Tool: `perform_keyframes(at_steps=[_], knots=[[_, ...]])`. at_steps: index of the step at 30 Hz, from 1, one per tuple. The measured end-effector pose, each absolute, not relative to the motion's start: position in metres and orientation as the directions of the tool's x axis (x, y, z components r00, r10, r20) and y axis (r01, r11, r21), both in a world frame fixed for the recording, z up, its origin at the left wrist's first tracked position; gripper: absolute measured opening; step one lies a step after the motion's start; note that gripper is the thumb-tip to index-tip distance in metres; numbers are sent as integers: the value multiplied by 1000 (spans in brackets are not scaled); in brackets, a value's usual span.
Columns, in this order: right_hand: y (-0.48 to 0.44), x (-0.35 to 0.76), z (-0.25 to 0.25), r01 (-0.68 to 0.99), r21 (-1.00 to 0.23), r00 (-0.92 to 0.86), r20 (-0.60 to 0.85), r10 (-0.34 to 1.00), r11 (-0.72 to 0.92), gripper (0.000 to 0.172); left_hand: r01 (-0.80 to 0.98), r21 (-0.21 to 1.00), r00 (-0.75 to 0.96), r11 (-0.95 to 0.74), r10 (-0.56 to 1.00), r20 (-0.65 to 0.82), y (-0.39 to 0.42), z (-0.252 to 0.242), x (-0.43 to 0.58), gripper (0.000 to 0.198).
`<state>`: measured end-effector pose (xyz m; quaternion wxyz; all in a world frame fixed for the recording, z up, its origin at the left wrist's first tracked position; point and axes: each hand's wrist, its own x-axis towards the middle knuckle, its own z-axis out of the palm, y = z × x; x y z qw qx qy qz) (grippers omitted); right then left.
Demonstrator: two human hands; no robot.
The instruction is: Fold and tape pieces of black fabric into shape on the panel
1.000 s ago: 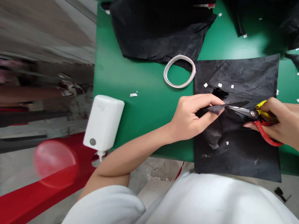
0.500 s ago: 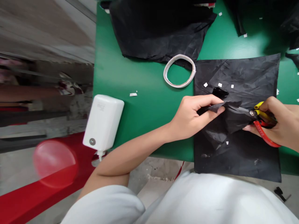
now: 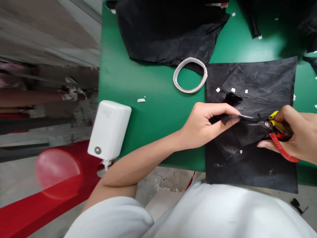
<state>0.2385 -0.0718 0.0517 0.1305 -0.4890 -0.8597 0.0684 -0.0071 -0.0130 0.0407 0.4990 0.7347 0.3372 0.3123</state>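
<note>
Now black paper (image 3: 244, 132) is pinched in left hand (image 3: 206, 125), scissors (image 3: 271, 127) in right hand (image 3: 296, 137).

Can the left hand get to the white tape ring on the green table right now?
Probably yes, once it lets go. The left hand is pinching a small black paper piece. The white tape ring lies on the green table just beyond it, with nothing between.

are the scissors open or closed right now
Nearly closed: the scissors in the right hand show blades meeting along the black paper piece pinched by the left hand.
</note>
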Motion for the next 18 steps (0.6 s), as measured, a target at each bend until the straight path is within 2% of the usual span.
perform_keyframes(at_steps=[8,14,18], knots=[[-74,240,54,839,-220,-486,111,867,498,45,141,946,587,-292,794,157,-13,42,-8,15],[-74,240,51,815,-330,-491,42,870,476,50,201,933,596,-298,793,126,-13,45,-9,14],[-73,239,50,824,-356,-471,4,882,441,48,196,928,599,-316,788,142,-13,43,-8,10]])
